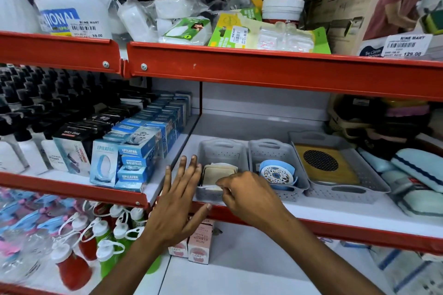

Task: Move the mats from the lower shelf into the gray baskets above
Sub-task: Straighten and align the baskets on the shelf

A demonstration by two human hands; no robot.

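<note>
Three gray baskets stand side by side on the middle shelf. The left basket [221, 151] holds several beige mats [219, 171] standing on edge. My right hand [247, 193] pinches the front beige mat at the basket's near rim. My left hand [178, 199] is spread open against the basket's left side, holding nothing. The middle basket [271, 151] holds round blue patterned mats [276, 173]. The wide right basket [347, 189] holds a yellow mat [328, 163] with a dark round mesh centre.
Blue epilator boxes [134, 158] crowd the shelf left of the baskets. Folded blue cloths [417, 170] lie to the right. The red shelf edge [335, 230] runs below the baskets. On the lower shelf stand pink boxes [199, 246] and red and green bottles [105, 242].
</note>
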